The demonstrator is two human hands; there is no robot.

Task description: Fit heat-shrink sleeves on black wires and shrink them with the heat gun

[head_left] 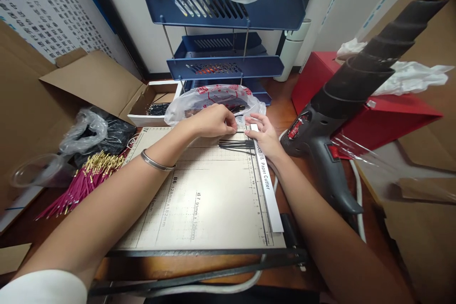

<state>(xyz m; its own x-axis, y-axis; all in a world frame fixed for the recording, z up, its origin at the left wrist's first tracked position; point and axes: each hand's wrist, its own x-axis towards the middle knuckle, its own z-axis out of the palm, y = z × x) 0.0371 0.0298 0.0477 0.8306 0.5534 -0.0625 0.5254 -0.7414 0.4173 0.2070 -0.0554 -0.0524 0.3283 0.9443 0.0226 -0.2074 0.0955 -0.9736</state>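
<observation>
A beige paper cutter board (213, 199) with printed size lines lies on the table, a white strip (268, 185) marked "Paper Cutter" along its right side. Several thin black strands (235, 144) lie across the board's upper right, their right ends by the strip. My left hand (217, 121) is above the far edge, its fingers pinched together; what they hold is too small to make out. My right hand (263, 135) is beside it at the strip's top end, fingers apart, thumb near the strands. A short dark piece lies between the two hands.
Behind the board sit a plastic bag (213, 99) and a blue rack (226, 67). Magenta strands with gold tips (85, 175) lie left, near an open carton (96, 80). A dark heat gun (327, 128) and red box (384, 118) stand right.
</observation>
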